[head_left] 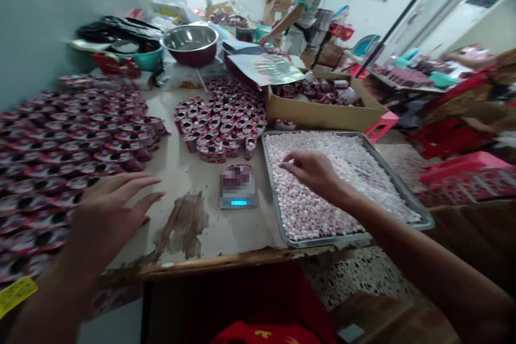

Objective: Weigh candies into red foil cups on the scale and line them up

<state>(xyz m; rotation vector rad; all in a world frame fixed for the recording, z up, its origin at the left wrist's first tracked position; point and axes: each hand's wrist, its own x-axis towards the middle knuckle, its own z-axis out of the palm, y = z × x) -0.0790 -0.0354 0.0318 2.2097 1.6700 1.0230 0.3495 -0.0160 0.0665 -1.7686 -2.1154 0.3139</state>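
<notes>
My right hand [312, 172] hovers over a metal tray [278, 215] spread with small white and pinkish pellets [310, 215]. Its thumb and fingertips come together in a pinch, and whatever may be between them is too small to make out. My left hand [115, 207] is above the table at the left, fingers stretched and apart, with nothing in it. Between the hands a small digital scale [237, 204] with a lit blue display bears one red-and-white printed cup [237, 172]. Beside my left hand stand many similar cups [72, 156] in close rows.
Another group of cups [221, 123] stands behind the scale. Farther back are a cardboard box [326, 113] of wrapped packs, a steel bowl [189, 43] and a teal basin [147, 59]. A person [308, 0] stands beyond the table. The worn table edge [193, 266] runs near me.
</notes>
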